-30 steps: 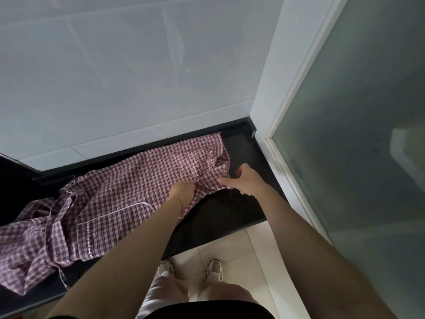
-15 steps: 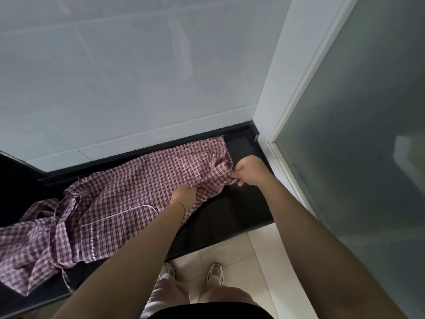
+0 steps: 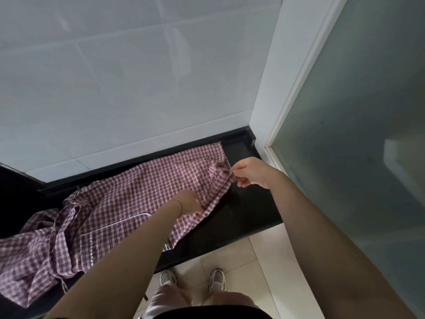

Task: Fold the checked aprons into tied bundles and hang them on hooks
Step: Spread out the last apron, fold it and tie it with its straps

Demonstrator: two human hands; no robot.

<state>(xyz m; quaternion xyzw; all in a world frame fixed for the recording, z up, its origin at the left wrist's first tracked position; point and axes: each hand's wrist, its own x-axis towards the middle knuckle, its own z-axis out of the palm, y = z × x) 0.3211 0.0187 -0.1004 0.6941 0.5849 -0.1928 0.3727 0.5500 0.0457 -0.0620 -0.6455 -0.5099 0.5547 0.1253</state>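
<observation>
Your checked apron (image 3: 128, 203) lies lengthwise along the black ledge (image 3: 248, 203), its bulk stretching leftward from your right hand (image 3: 250, 172), which pinches its right end, while your left hand (image 3: 189, 201) pins its middle, grip unclear.

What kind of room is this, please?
Probably a kitchen or utility corner in a home: a black countertop against a white tiled wall, a frosted glass door beside it, and a tiled floor.

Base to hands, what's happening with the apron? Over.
Right hand pinching the apron at its end. Left hand gripping its near edge. Apron unfolded on black ledge. Nothing in the way.
</observation>
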